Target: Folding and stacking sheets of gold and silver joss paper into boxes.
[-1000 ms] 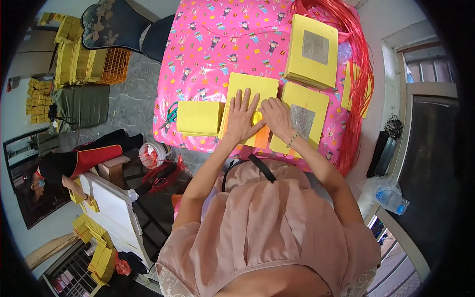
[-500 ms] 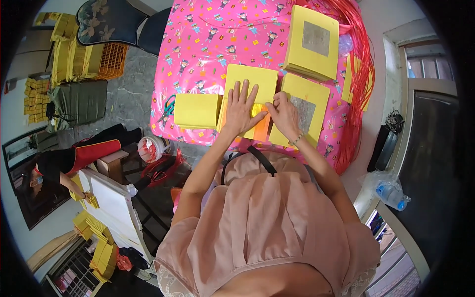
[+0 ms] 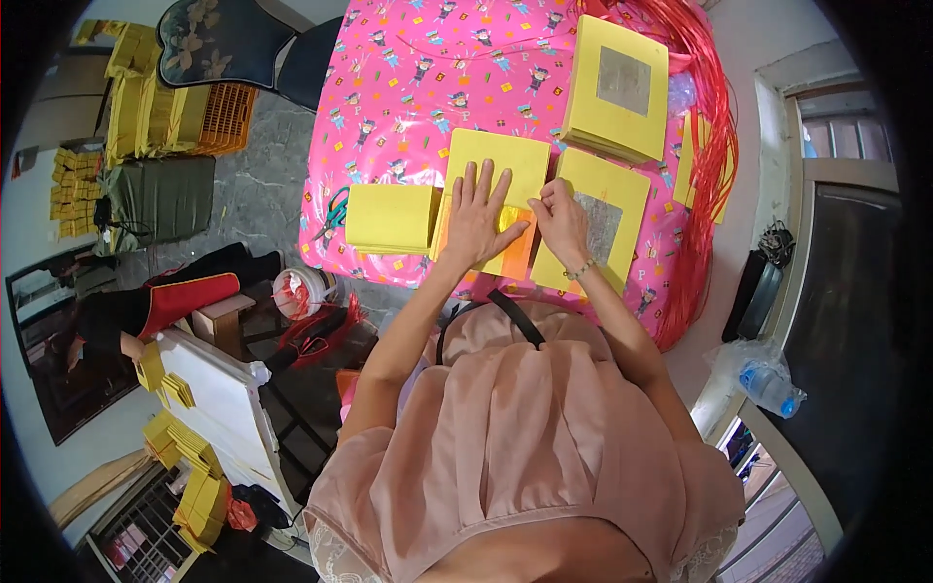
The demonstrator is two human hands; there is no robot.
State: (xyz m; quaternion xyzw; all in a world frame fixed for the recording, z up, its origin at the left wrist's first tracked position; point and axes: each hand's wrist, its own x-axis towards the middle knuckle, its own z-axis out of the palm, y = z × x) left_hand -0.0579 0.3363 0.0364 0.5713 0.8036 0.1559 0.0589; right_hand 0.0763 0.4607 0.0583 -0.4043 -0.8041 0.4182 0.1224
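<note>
My left hand (image 3: 474, 219) lies flat with fingers spread on a sheet of yellow paper (image 3: 520, 155). Beneath its palm and thumb is a shiny orange and gold patch (image 3: 518, 255) across the paper's near half. My right hand (image 3: 564, 225) is closed at the right edge of that sheet, fingers curled in; whatever they pinch is hidden. Under the right wrist lies yellow paper with a silver square (image 3: 614, 185). Left of my left hand sits a stack of folded yellow paper (image 3: 391, 217).
A thicker yellow paper stack (image 3: 583, 92) stands at the far right of the pink patterned tablecloth (image 3: 389, 107). Red plastic strands (image 3: 714, 175) hang over the right edge. Scissors (image 3: 335, 212) lie at the left. Another person (image 3: 107, 311) sits at a white table (image 3: 209, 403).
My hands hold nearly the same pose; the right fingers have shifted slightly away from the left thumb. At the white table, the other person's arm has drawn back from the yellow papers.
</note>
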